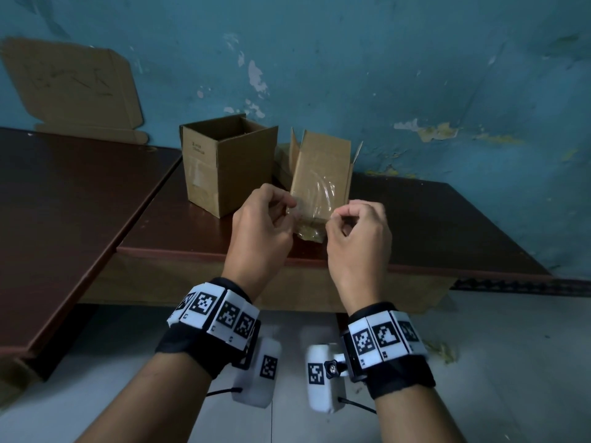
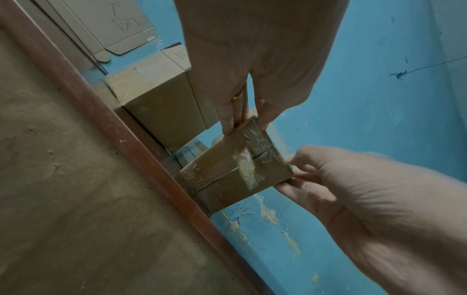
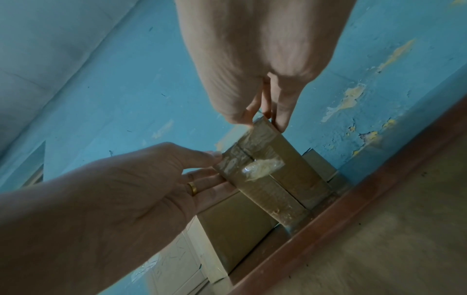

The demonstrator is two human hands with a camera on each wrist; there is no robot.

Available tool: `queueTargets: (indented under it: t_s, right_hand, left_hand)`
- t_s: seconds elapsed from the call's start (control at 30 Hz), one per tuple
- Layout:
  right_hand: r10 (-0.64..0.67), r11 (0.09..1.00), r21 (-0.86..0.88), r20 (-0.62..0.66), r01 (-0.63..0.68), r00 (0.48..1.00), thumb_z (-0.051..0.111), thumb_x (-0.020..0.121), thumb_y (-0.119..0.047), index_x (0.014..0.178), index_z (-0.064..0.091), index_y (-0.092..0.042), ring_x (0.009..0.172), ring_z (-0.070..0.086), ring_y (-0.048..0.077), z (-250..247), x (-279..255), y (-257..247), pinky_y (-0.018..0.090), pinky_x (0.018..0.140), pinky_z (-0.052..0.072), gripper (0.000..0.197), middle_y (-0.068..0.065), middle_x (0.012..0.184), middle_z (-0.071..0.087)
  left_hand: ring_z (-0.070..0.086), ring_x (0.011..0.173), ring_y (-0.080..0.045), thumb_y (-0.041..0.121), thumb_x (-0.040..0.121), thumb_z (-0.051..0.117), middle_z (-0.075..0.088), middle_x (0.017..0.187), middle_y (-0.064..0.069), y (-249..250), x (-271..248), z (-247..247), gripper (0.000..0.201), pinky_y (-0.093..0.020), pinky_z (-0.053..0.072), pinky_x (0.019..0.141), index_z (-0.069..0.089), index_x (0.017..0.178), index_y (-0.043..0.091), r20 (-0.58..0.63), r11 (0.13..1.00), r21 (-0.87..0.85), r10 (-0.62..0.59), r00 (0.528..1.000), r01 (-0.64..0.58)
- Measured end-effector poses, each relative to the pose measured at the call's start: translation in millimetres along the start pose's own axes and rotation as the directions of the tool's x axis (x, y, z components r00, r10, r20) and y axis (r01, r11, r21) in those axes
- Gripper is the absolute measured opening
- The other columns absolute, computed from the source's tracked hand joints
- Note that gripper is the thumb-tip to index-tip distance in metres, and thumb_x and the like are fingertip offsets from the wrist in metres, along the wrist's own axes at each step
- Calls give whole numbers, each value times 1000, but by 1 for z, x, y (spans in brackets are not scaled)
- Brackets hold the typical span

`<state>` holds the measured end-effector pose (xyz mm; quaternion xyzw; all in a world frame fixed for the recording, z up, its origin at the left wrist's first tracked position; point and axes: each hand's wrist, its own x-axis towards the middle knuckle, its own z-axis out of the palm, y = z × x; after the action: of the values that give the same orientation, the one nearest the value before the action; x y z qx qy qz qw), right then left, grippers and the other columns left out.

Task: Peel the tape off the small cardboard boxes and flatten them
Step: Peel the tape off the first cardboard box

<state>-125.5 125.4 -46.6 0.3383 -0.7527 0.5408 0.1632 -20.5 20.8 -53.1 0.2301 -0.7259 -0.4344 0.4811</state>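
A small cardboard box is held tilted above the dark table, its top flaps open toward the wall. Clear tape runs down its side and over the closed end. That end fills the wrist views as a seamed box face, where a crumpled tape patch covers the seam; the right wrist view shows the same tape patch. My left hand grips one edge of that end. My right hand pinches the opposite taped edge.
A second cardboard box stands open on the table just left of the held one. A flattened cardboard sheet leans on the blue wall at the back left. Another dark tabletop adjoins on the left. Tiled floor lies below.
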Motion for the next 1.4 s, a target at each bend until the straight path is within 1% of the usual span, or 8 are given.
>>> queueTargets:
  t_s: [0.27,0.43,0.57,0.67,0.73,1.07,1.17,1.4]
  right_hand:
    - [-33,999,39,-42,34,999,81,92,-11,97,78,-15,91,70,12,0,1,2,34,82,63,8,-2,111,67]
    - [-30,998,-59,18,31,999,75,95,-11,91,75,-15,91,56,2,-2,2,5,6,74,44,6,-1,117,60]
    - [-14,996,-88,44,17,999,73,95,-14,89,70,-17,74,51,0,0,0,7,11,68,41,7,-6,115,51]
    - [-2,997,-77,64,7,998,73,94,-16,88,65,-19,79,49,-18,0,2,6,2,67,41,11,-5,116,48]
    - [5,998,-59,88,1,996,73,94,-15,87,65,-19,83,48,-13,-1,4,6,-3,71,38,11,-4,118,48]
    - [55,995,74,223,-73,973,70,97,-14,88,65,-25,118,57,8,-8,9,4,8,85,44,15,-7,130,49]
    - [49,989,126,173,-72,984,71,96,-11,91,70,-20,114,57,1,-8,8,5,24,97,54,10,-7,125,53]
    - [-30,997,79,87,23,996,84,89,-19,110,73,-22,99,56,-13,-3,0,4,17,84,56,24,-9,116,56]
  left_hand:
    - [67,109,2,12,99,75,70,116,8,2,-1,-2,15,-6,53,87,69,109,21,7,1000,18,2,1000,-2]
    - [66,109,2,11,99,74,70,117,9,1,-1,-1,16,-19,59,93,70,110,22,16,999,29,18,1000,-19]
    - [69,111,-4,8,99,74,70,118,6,1,-1,1,19,-33,62,96,69,108,23,37,1000,7,18,999,-18]
    - [69,111,-5,7,99,74,70,119,5,1,-1,1,19,-33,62,97,70,109,22,43,1000,12,18,999,-19]
    - [68,112,-3,7,99,73,69,120,6,2,-1,1,19,-31,62,96,70,110,22,38,1000,15,20,999,-21]
    - [67,110,1,10,101,72,66,121,6,0,-1,-1,17,-21,60,94,71,110,24,32,999,14,41,999,-41]
    - [68,111,-5,12,101,72,64,121,8,0,0,-1,16,-25,61,93,72,111,24,49,999,26,39,998,-40]
    - [66,108,-7,12,100,74,60,120,7,0,1,-2,15,-25,61,91,70,106,25,43,997,76,17,999,-20]
